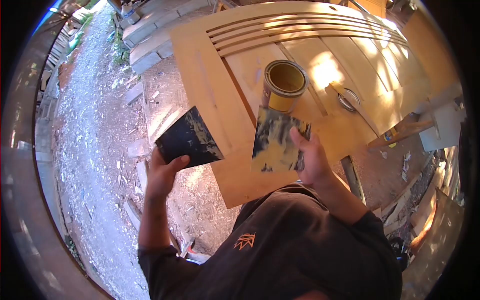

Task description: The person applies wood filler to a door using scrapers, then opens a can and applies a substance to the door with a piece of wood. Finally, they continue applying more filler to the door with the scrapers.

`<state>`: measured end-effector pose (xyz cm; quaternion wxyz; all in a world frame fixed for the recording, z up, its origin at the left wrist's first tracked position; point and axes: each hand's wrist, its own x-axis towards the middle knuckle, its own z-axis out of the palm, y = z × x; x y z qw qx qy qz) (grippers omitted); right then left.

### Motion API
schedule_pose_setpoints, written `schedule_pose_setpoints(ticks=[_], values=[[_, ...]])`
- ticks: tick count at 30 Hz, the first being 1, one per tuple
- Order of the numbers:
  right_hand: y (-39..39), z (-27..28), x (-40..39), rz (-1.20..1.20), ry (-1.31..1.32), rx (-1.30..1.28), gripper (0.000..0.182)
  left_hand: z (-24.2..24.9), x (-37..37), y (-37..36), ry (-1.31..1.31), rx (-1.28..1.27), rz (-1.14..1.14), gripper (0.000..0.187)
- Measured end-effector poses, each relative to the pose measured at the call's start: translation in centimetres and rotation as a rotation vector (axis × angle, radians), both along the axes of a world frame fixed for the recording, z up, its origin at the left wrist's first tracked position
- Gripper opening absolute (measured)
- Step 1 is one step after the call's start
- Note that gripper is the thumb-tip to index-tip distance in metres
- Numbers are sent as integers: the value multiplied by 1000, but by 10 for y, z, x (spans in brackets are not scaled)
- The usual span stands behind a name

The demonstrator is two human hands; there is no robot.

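My left hand [162, 172] grips a dark flat spreader [187, 140] by its lower left edge, thumb on top. Yellowish filler is smeared along the spreader's right side. In my right hand [312, 155] is a second flat spreader [272, 142], its face streaked with much more of the yellow filler. Just beyond it an open can [281, 102] stands on a pale wooden door [200, 75], yellowish filler showing inside. The fingers beneath both spreaders are mostly hidden.
To the right of the can, a round metal lid [348, 99] with a yellow-smeared piece lies on the door. Slats [300, 30] cross the door's far end. Concrete blocks [145, 61] and a gravel path [85, 150] are at left. Wood scraps [425, 205] lie at lower right.
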<state>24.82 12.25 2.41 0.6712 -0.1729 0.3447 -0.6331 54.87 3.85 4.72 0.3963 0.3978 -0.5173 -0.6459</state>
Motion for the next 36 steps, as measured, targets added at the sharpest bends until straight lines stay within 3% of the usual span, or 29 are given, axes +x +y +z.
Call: schedule_pose_setpoints(ticks=[3,6,9,13,15,17,18,22,26,28,29,30,33,35,36], values=[[0,-1,14,116,-23,57,28,-27,-21,5,434,197,-13,50],[0,1,20,201,-6,85,27,-42,-37,4,528,264,-115,59],[-3,-1,19,281,5,111,29,-36,-46,-2,600,167,-69,66],[-6,-3,26,359,30,91,31,-40,-65,-1,470,49,-19,67],[-7,-3,20,341,-8,137,32,-59,-44,-3,331,146,-253,55],[-11,2,9,295,-23,105,32,-69,-31,-7,-162,-53,-354,52],[-12,10,3,270,-24,65,32,-76,-30,-7,-284,-90,-396,51],[-17,14,0,256,-25,29,33,-61,-16,-16,325,76,-174,50],[-15,6,10,338,78,119,32,-43,-43,-22,468,50,-200,67],[-12,15,7,302,5,64,32,-51,-51,-19,162,-26,-317,42],[-13,23,2,272,-27,27,32,-59,-47,-24,-27,-125,-385,38],[-16,30,-4,241,23,-1,32,-61,-51,-33,-203,-409,-431,35],[-9,31,-12,215,101,23,34,-44,-38,-35,185,-56,-325,39],[-12,13,-8,264,84,77,35,-18,-55,-29,490,-95,-271,42],[-13,14,-7,255,73,67,34,-21,-61,-28,390,-60,-289,44]])
